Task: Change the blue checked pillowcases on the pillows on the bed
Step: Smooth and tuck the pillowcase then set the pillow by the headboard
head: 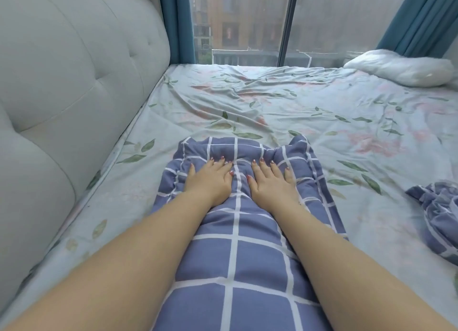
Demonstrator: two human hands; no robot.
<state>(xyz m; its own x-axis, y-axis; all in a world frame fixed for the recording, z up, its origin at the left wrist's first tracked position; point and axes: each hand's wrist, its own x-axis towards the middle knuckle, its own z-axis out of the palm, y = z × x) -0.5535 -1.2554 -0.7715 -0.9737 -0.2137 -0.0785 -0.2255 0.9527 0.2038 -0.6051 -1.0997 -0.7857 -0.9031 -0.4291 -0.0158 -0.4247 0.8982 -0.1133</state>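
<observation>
Grip, left hand (209,179): lies flat and open, palm down, fingers straight and a little spread, pressing on the blue-and-white checked fabric pillowcase (235,256); it clasps nothing.
Grip, right hand (270,182): also flat, palm down with straight fingers, pressing on the same pillowcase just right of the left hand; the two hands are close but apart.
Checked pillowcase: plump and filled out, it lies lengthwise on the bed, running from the bottom edge of view to a bunched, ruffled far end just past the fingertips (220,166).
Landmark: this checked pillowcase; every place below is told from it.
Sheet: pale creased bed sheet printed with green leaves and pink blooms (272,102), under the checked pillowcase and on all sides of it.
Second case: crumpled heap of blue checked fabric (438,219), on the sheet well to the right, not touching.
Bare pillow: white uncovered pillow (401,68), far beyond and to the right, near the glass.
Headboard: grey tufted padded headboard (62,83), to the left, with a strip of sheet between.
Window: large glass window (247,21), straight beyond, with teal curtains (173,21) at its sides.
</observation>
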